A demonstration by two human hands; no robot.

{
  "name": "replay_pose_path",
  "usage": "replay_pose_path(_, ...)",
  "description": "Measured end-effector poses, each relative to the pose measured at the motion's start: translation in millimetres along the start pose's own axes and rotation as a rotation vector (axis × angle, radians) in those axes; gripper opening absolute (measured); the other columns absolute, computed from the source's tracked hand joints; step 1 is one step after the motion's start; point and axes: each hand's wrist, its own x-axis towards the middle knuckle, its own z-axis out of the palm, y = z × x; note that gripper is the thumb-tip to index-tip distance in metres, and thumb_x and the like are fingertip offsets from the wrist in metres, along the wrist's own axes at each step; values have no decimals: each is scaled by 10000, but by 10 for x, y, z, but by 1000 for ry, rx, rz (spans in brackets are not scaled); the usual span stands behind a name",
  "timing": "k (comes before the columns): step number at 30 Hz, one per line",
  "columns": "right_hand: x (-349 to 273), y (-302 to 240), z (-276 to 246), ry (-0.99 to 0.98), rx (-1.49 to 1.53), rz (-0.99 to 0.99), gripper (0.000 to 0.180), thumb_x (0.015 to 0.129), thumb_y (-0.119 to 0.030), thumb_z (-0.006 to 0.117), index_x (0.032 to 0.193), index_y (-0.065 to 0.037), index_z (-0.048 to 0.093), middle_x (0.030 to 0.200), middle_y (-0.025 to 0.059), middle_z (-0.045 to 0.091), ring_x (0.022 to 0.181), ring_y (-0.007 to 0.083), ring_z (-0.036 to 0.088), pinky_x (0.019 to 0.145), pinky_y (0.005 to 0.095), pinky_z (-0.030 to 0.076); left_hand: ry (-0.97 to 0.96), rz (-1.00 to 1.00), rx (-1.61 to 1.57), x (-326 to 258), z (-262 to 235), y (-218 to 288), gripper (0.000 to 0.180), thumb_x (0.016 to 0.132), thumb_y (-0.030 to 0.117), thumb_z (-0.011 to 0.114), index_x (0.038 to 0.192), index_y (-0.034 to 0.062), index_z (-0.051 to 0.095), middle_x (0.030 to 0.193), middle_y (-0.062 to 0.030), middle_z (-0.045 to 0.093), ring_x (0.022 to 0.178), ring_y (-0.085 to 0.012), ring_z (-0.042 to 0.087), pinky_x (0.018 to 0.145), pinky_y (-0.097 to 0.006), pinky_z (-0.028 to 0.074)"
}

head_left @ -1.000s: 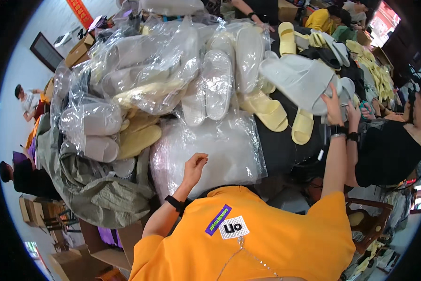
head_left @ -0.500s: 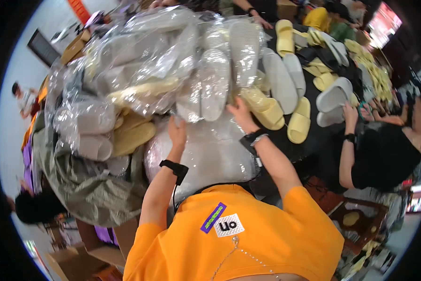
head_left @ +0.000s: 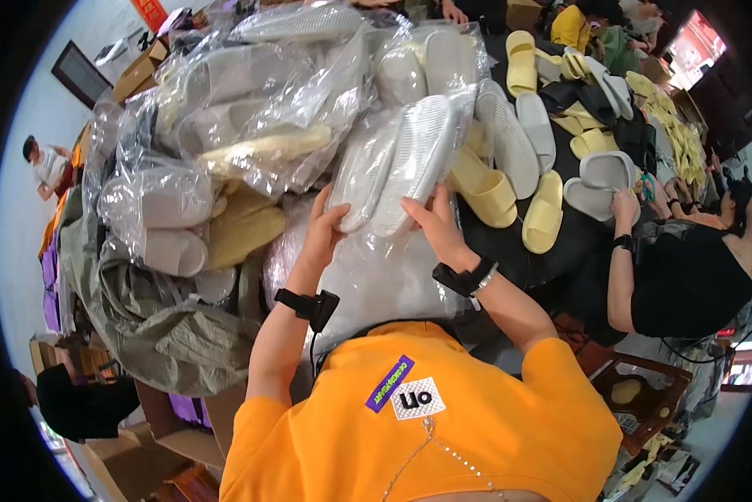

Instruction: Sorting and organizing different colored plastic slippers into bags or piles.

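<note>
My left hand and my right hand both grip the near end of a pair of white slippers wrapped in a clear plastic bag. The pair lies tilted, soles up, over a stack of empty clear bags in front of me. Each wrist wears a black band. To the left rises a heap of bagged white and yellow slippers.
Loose yellow slippers and white slippers lie on the dark table to the right. A person in black at the right holds a white slipper. An olive cloth sack hangs at the left edge.
My right hand has come back from the far right. Both hands moved onto the bagged white pair and now grip it.
</note>
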Motion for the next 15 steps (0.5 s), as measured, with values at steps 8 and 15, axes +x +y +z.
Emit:
replay_pose_path(8, -688, -614, 226, -448, -476, -183, 709, 762, -140, 625, 1357, -58, 248, 1222, 122, 470, 958, 179, 529, 808, 287, 412, -542, -459, -407, -729, -375, -408, 368, 901, 385, 393, 1073, 89, 527, 747, -63, 564, 580, -148, 512, 493, -273, 413)
replay_pose_path(15, -381, -166, 261, -510, -553, -199, 531, 800, -106, 591, 1293, -68, 395, 1262, 90, 472, 1119, 182, 481, 917, 294, 376, 89, -533, -273, -1061, -898, -878, 309, 867, 337, 484, 1018, 72, 536, 713, -54, 551, 541, -142, 491, 493, -250, 393)
